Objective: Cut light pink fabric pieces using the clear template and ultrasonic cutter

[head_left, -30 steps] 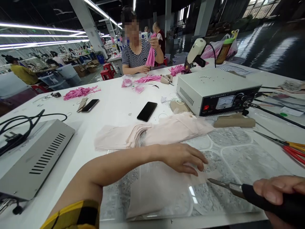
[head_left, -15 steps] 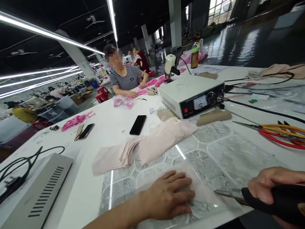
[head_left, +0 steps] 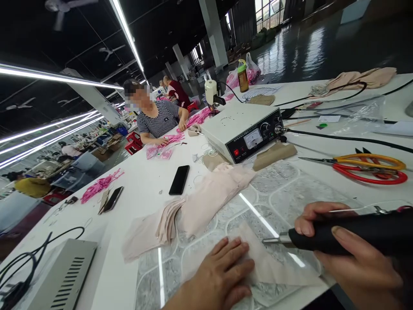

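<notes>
My left hand (head_left: 219, 273) lies flat, fingers spread, on a thin pale pink fabric piece (head_left: 271, 262) at the front of the marble-patterned mat (head_left: 277, 215). My right hand (head_left: 351, 254) is wrapped round a black handheld tool (head_left: 322, 232) with a metal tip. That tip points left, close above or touching the fabric edge; I cannot tell which. It is just right of my left fingertips. Behind my left hand, a fanned stack of pale pink fabric pieces (head_left: 213, 198) rests across the mat's far edge.
A metered control box (head_left: 241, 129) with a black cable stands behind the mat. Scissors (head_left: 368, 168) lie to the right. One phone (head_left: 179, 180) is mid-table, another (head_left: 113, 199) further left. A vented grey box (head_left: 64, 275) is at front left. Across the table, a person (head_left: 158, 116) handles pink strips.
My right hand has moved left with the tool, bringing its tip nearer my left hand. The fabric's right part is now uncovered and slightly rumpled. The camera view has shifted.
</notes>
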A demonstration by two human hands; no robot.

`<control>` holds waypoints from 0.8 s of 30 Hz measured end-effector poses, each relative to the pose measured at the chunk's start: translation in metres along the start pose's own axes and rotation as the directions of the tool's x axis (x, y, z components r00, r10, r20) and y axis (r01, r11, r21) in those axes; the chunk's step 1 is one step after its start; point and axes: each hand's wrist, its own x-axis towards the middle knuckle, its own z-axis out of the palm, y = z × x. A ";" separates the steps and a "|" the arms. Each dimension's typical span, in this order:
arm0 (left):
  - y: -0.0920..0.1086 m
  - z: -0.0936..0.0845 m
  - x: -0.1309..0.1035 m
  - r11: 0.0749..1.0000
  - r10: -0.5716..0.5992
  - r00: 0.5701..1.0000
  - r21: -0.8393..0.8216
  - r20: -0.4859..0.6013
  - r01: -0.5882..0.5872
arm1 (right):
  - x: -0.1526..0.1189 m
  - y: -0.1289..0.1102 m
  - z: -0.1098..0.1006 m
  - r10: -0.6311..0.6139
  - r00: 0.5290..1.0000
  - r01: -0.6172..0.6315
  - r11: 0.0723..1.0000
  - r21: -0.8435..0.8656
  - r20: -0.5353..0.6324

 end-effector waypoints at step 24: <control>-0.013 -0.010 0.020 0.996 -0.004 0.995 -0.086 -0.096 -0.004 | -0.001 0.018 0.015 0.022 0.994 -0.017 0.999 -0.044 0.104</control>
